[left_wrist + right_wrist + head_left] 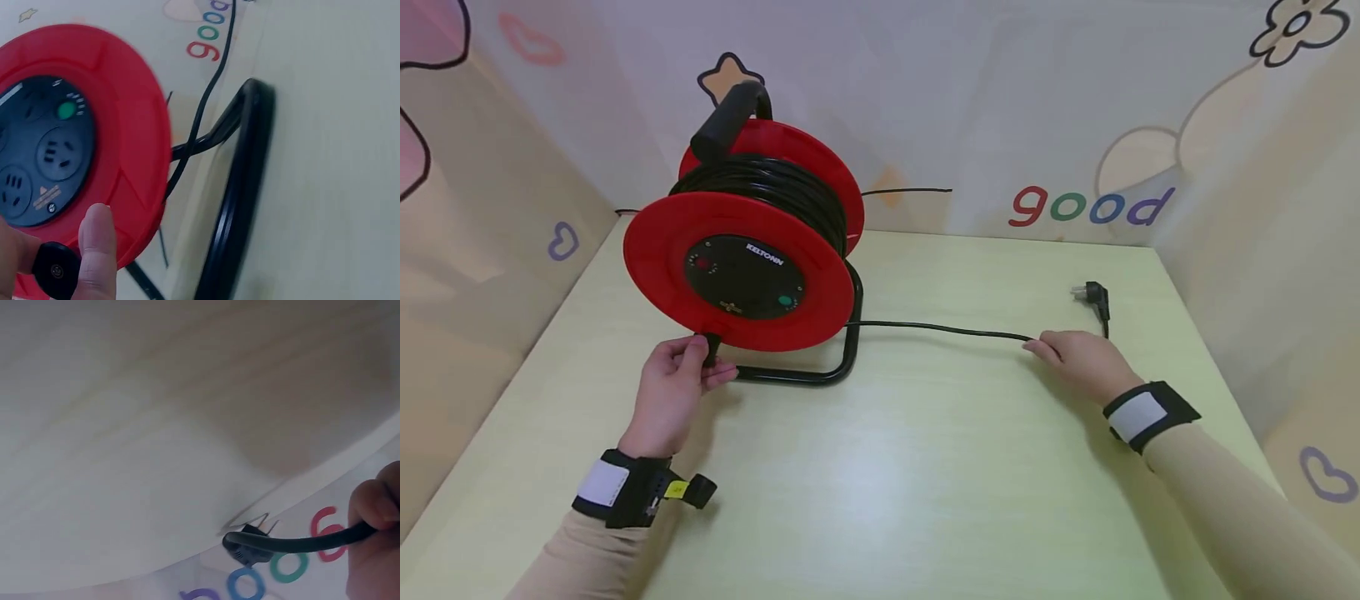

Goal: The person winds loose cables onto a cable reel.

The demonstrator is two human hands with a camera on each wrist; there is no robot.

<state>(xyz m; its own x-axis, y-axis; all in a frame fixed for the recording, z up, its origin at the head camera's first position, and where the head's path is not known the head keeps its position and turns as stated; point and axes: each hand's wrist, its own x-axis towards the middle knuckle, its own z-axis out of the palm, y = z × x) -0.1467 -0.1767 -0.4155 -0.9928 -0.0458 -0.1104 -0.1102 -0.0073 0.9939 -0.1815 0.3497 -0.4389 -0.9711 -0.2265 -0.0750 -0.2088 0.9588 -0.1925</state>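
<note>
A red cable reel (651, 254) with black cable (760, 183) wound on it stands at the left of the table. My left hand (673, 387) grips the small black knob (56, 270) low on the reel's front disc, between thumb and fingers. From the reel a stretch of black cord (936, 327) runs out to the right. There my right hand (1086, 362) pinches it above the tabletop. Beyond the right hand, the cord ends in a black plug (1096, 296) with metal prongs, also visible in the right wrist view.
The reel rests on a black tube stand (805, 377) and has a black carrying handle (726, 125) on top. Sockets (59, 153) and a green button show on its front panel. Printed cloth (940, 108) hangs behind the pale table (925, 483) and at both sides.
</note>
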